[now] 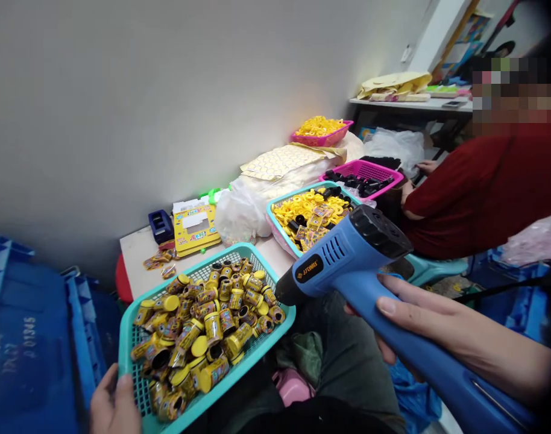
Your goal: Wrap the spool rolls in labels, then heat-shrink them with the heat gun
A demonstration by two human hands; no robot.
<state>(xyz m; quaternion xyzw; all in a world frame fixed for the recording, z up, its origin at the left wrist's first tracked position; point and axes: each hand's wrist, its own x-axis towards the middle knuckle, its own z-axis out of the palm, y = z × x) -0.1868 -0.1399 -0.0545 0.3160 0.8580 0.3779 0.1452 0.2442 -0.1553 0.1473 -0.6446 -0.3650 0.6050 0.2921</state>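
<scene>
My right hand [431, 328] is wrapped round the handle of a blue heat gun [348, 256]. The gun's black nozzle points left at a teal basket [275, 322] resting on my lap. The basket is full of several small yellow-capped bottles [203, 325] with printed sleeves. My left hand [113, 404] grips the basket's near left corner, thumb on the rim.
A low white table [140, 253] holds a second teal basket [280, 205] of yellow parts, two pink baskets [384, 175], plastic bags, a yellow card pack [196, 226] and a tape dispenser [160, 224]. Blue crates [31, 337] stand at left. A person in red [483, 187] sits at right.
</scene>
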